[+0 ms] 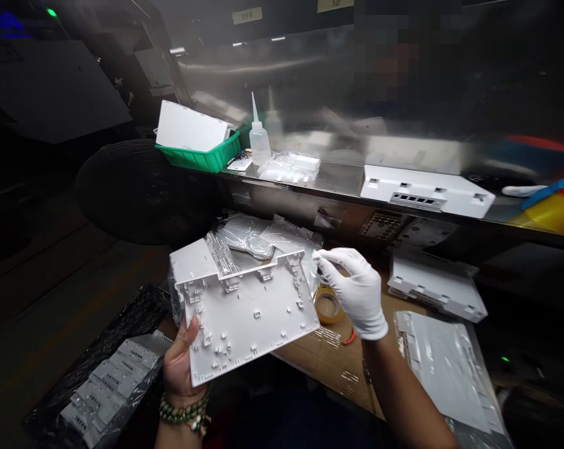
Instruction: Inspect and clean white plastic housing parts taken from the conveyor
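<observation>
A white plastic housing (254, 318), its inner side with small posts and clips facing up, is held tilted at its left edge by my bare left hand (183, 358), thumb on top. Beaded bracelets circle that wrist. My right hand (354, 290), in a white glove, is just right of the housing, apart from it. Its thumb and index finger are pinched together at the tips; what they hold, if anything, is too small to name. A roll of yellow tape (329, 305) lies behind the housing's right corner, on the cardboard-covered table (305, 362).
Bagged white parts (118, 380) fill a black crate at lower left. More housings (436, 284) and bagged panels (445, 368) lie at right. The metal shelf (340, 178) holds a green basket (202, 157), a bottle (259, 142) and a white housing (427, 192).
</observation>
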`<control>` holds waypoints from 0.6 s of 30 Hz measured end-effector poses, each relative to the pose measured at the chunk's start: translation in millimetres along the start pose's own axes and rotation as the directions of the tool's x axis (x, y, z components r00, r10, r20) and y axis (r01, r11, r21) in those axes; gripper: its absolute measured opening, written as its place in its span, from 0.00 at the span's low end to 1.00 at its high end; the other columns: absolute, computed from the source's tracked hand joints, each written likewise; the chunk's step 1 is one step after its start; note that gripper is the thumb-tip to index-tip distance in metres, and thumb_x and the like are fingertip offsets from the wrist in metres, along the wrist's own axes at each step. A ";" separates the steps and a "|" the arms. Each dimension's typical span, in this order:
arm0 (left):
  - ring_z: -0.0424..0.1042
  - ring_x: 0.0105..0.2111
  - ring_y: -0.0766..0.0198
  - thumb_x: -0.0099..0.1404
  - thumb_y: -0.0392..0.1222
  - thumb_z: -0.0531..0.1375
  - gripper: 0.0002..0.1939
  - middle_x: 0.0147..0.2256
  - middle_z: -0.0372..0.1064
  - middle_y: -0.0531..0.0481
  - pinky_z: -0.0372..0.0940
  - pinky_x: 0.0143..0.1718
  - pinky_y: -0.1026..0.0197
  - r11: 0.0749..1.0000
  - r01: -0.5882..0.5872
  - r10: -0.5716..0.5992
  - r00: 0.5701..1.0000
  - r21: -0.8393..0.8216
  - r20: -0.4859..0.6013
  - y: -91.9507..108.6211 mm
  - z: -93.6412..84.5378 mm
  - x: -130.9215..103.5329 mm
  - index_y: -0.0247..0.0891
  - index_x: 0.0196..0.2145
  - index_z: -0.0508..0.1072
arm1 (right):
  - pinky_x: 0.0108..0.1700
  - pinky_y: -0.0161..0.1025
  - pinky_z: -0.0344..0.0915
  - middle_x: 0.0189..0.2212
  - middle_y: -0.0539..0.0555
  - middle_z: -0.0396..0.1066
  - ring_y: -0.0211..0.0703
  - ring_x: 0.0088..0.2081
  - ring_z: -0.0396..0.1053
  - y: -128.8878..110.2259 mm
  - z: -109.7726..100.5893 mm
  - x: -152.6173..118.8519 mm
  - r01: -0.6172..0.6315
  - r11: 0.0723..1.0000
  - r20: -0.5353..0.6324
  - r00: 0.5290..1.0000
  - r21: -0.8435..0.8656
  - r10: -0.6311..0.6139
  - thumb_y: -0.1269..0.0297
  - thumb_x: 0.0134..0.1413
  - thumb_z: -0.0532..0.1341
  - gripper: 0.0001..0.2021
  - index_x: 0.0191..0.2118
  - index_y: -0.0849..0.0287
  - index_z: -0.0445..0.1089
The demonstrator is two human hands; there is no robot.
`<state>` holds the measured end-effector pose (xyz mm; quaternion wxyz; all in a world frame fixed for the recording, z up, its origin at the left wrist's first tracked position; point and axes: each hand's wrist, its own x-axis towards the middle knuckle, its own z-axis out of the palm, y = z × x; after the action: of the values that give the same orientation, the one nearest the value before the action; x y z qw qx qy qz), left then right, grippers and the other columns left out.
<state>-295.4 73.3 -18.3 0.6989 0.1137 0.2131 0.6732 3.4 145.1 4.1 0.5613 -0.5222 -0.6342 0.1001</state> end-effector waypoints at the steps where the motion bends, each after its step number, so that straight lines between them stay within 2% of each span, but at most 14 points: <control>1: 0.62 0.64 0.48 0.75 0.39 0.48 0.31 0.61 0.68 0.50 0.45 0.71 0.39 1.000 -0.008 0.008 1.000 0.012 -0.013 -1.2 0.2 -1.7 0.57 0.72 0.50 | 0.49 0.43 0.73 0.41 0.53 0.79 0.44 0.42 0.76 -3.6 3.3 1.9 0.010 1.000 0.010 1.000 0.017 -0.010 0.60 0.63 0.66 0.07 0.43 0.52 0.80; 4: 0.64 0.64 0.49 0.74 0.36 0.49 0.30 0.58 0.73 0.49 0.47 0.71 0.39 0.998 -0.034 0.036 0.998 0.043 -0.056 -3.7 -0.7 -4.4 0.55 0.71 0.55 | 0.47 0.40 0.73 0.39 0.52 0.79 0.42 0.41 0.76 -6.0 11.7 1.5 0.011 0.999 0.026 1.000 0.041 -0.012 0.62 0.62 0.66 0.06 0.42 0.52 0.80; 7: 0.65 0.63 0.49 0.73 0.35 0.51 0.30 0.56 0.75 0.48 0.48 0.70 0.39 0.997 -0.031 0.036 0.997 0.067 -0.070 -4.5 -5.6 -4.6 0.53 0.70 0.58 | 0.46 0.40 0.73 0.40 0.53 0.79 0.42 0.42 0.76 1.9 15.5 -2.8 -0.004 0.998 0.035 0.999 0.059 0.002 0.62 0.61 0.67 0.07 0.43 0.53 0.80; 10: 0.64 0.64 0.48 0.71 0.35 0.55 0.32 0.58 0.73 0.47 0.50 0.70 0.39 0.993 -0.008 0.014 0.998 0.116 -0.053 -4.7 -10.7 -5.0 0.53 0.70 0.57 | 0.48 0.42 0.73 0.41 0.54 0.79 0.44 0.42 0.76 18.2 16.9 -6.4 -0.003 1.000 0.056 0.998 0.031 0.001 0.60 0.61 0.67 0.08 0.43 0.53 0.81; 13: 0.63 0.65 0.47 0.69 0.35 0.59 0.35 0.62 0.69 0.47 0.52 0.69 0.40 0.984 0.012 0.000 0.998 0.180 -0.065 -7.2 -8.8 -6.9 0.55 0.70 0.58 | 0.49 0.45 0.73 0.40 0.53 0.79 0.45 0.42 0.77 30.5 20.0 -10.5 -0.080 0.997 0.043 0.996 -0.022 0.081 0.56 0.60 0.67 0.09 0.42 0.53 0.81; 16: 0.61 0.66 0.48 0.67 0.34 0.63 0.35 0.66 0.63 0.50 0.54 0.69 0.43 0.960 0.036 -0.017 0.998 0.276 -0.068 -16.3 3.2 -8.6 0.58 0.67 0.61 | 0.49 0.46 0.74 0.41 0.54 0.79 0.46 0.42 0.77 15.0 24.1 -18.5 -0.125 0.988 0.028 0.992 0.086 0.123 0.58 0.58 0.69 0.09 0.42 0.53 0.81; 18: 0.59 0.67 0.50 0.67 0.33 0.64 0.33 0.69 0.58 0.53 0.54 0.69 0.46 0.933 0.048 -0.034 0.998 0.356 -0.046 -25.9 14.5 -8.7 0.58 0.65 0.64 | 0.48 0.45 0.75 0.41 0.54 0.79 0.46 0.42 0.77 -11.4 27.4 -26.0 -0.063 0.978 0.042 0.998 0.198 0.056 0.62 0.58 0.69 0.07 0.43 0.52 0.80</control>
<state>-265.8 64.8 -15.8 0.6763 0.2213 0.3476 0.6106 -29.8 132.6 -13.1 0.5958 -0.4802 -0.6153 0.1894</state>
